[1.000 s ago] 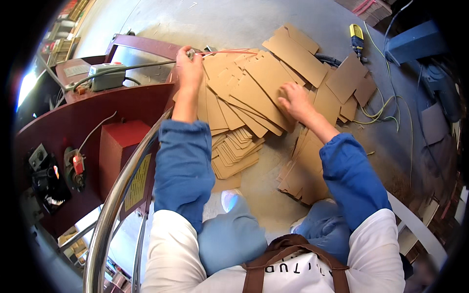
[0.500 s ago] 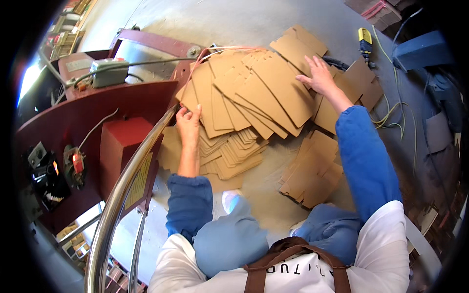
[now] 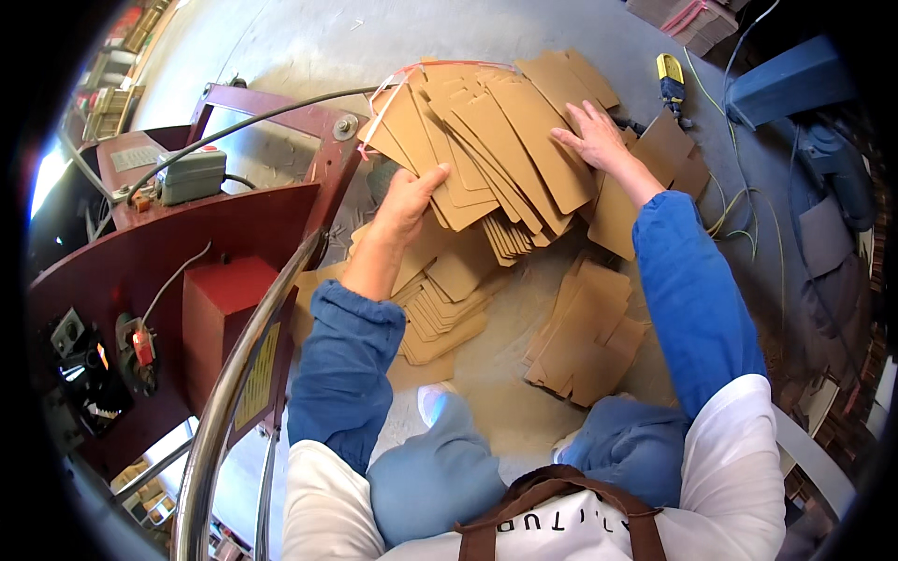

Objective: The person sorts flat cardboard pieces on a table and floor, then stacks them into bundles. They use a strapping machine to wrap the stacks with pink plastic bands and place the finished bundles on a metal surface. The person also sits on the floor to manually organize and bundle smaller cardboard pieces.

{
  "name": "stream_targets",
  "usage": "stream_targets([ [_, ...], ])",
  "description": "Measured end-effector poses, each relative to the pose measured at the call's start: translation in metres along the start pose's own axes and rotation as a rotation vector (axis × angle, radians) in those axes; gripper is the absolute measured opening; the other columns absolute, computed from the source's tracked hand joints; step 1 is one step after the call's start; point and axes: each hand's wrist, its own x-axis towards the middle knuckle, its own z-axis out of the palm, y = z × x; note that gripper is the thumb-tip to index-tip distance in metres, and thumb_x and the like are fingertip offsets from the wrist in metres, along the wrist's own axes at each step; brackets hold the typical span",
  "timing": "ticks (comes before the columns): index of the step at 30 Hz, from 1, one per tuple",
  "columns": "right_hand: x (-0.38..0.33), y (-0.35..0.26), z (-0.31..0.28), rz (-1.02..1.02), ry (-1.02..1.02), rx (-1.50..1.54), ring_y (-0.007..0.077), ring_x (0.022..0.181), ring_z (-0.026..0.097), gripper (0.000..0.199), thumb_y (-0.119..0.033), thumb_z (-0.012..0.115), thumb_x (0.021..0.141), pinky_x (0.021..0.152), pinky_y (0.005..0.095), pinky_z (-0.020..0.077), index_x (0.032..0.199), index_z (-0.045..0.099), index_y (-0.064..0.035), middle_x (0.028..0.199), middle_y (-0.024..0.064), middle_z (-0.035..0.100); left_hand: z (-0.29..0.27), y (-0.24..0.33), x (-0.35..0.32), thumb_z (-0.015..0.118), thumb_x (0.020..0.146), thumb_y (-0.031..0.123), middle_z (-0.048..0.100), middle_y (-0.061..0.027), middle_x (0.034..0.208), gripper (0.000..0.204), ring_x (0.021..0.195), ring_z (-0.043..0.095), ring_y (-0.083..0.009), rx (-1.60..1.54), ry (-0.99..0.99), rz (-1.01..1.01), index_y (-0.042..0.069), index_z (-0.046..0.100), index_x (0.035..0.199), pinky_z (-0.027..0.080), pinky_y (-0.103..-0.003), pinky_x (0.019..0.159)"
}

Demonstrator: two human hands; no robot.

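A fanned pile of flat brown cardboard blanks (image 3: pixel 500 140) lies in front of me, with a pink strap (image 3: pixel 468 64) along its far edge. My left hand (image 3: pixel 404 208) grips the near left edge of the pile, thumb on top and the other fingers hidden beneath. At the pile's right side my right hand (image 3: pixel 596 142) rests with fingers stretched out and thumb apart. Below the fan, nearer me, sits a lower stack of cardboard blanks (image 3: pixel 440 323). Another small stack of cardboard pieces (image 3: pixel 589 327) lies on the floor to its right.
A dark red machine frame (image 3: pixel 112 243) with a curved steel rail (image 3: pixel 224 411) stands at my left. Its grey switch box (image 3: pixel 192 175) has a black cable. On the right are a yellow and black hand control (image 3: pixel 671 79), loose cables (image 3: pixel 748 196) and a blue machine part (image 3: pixel 795 82).
My left hand has moved right and closed over the pile's edge. The pile's near edge has risen, showing many sheet edges. My right hand keeps to its right side.
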Motion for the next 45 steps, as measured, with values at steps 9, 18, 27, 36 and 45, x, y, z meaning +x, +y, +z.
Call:
stream_targets([
  [9, -0.006, 0.001, 0.022, 0.031, 0.018, 0.075, 0.0387, 0.129, 0.040, 0.081, -0.070, 0.039, 0.088, 0.106, 0.0449, 0.0348, 0.142, 0.039, -0.0093, 0.140, 0.0230, 0.041, 0.026, -0.003, 0.012, 0.059, 0.090, 0.010, 0.064, -0.0132, 0.108, 0.032, 0.090, 0.066, -0.0215, -0.065, -0.071, -0.022, -0.009, 0.055, 0.116, 0.055, -0.032, 0.078],
  [18, -0.058, -0.023, 0.021, -0.225, 0.186, -0.041, 0.0372, 0.131, 0.038, 0.063, -0.051, 0.052, 0.091, 0.108, 0.0447, 0.0322, 0.134, 0.048, -0.0053, 0.142, 0.0227, 0.039, 0.002, -0.016, -0.048, 0.061, 0.090, 0.016, 0.056, -0.0185, 0.126, 0.052, 0.112, 0.057, -0.0246, 0.121, 0.151, -0.037, -0.008, 0.042, 0.132, 0.048, -0.035, 0.091],
  [27, 0.031, 0.047, -0.003, 0.145, 0.058, 0.025, 0.0375, 0.137, 0.031, 0.076, -0.057, 0.047, 0.091, 0.111, 0.0434, 0.0284, 0.146, 0.030, -0.0070, 0.148, 0.0230, 0.031, -0.017, -0.053, -0.074, 0.063, 0.089, 0.015, 0.052, -0.0176, 0.126, 0.056, 0.112, 0.052, -0.0233, 0.854, 0.487, 0.526, -0.005, 0.039, 0.135, 0.043, -0.034, 0.094],
  [36, 0.042, 0.045, 0.024, 0.233, -0.072, 0.022, 0.0361, 0.133, 0.036, 0.096, -0.062, 0.069, 0.071, 0.109, 0.0427, 0.0323, 0.144, 0.036, -0.0104, 0.144, 0.0203, 0.038, -0.010, -0.080, -0.004, 0.066, 0.088, 0.028, 0.062, -0.0094, 0.104, 0.065, 0.092, 0.057, -0.0130, 0.400, 0.344, 0.019, -0.009, 0.040, 0.135, 0.045, -0.025, 0.080],
  [45, -0.016, -0.003, 0.047, 0.146, 0.001, -0.010, 0.0286, 0.136, 0.029, 0.078, -0.064, 0.060, 0.079, 0.105, 0.0579, 0.0289, 0.140, 0.043, -0.0190, 0.145, 0.0104, 0.038, 0.036, -0.043, 0.029, 0.077, 0.079, 0.019, 0.059, -0.0100, 0.118, 0.062, 0.105, 0.057, -0.0181, -0.001, 0.180, 0.083, -0.001, 0.044, 0.128, 0.047, -0.031, 0.089],
])
